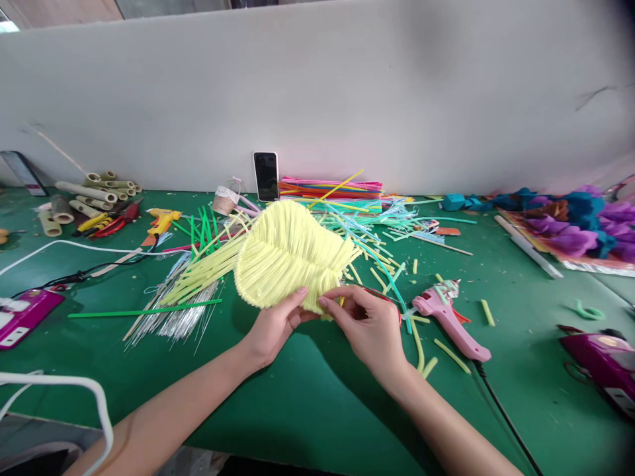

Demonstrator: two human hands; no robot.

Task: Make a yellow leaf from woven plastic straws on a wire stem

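A pale yellow leaf-shaped piece made of rows of pipe cleaners (288, 254) is held up above the green table. My left hand (278, 324) grips its lower edge, thumb on the front and fingers behind. At its lower right edge, my right hand (370, 324) pinches with thumb and forefinger; the tip of the pinch touches the piece. Red scissor-like handles (399, 311) show partly behind my right hand. Just right of it lies a pink glue gun (451, 320), among cut yellow pipe cleaner bits (451, 356).
Left are yellow pipe cleaners (198, 271), silver wires (181, 324), a yellow glue gun (161, 221), pliers (109, 225) and bamboo tubes (94, 195). A phone (266, 176) leans on the wall beside bundled coloured pipe cleaners (332, 188). Purple flowers (570, 235) lie right; magenta power strips (30, 317) flank the table.
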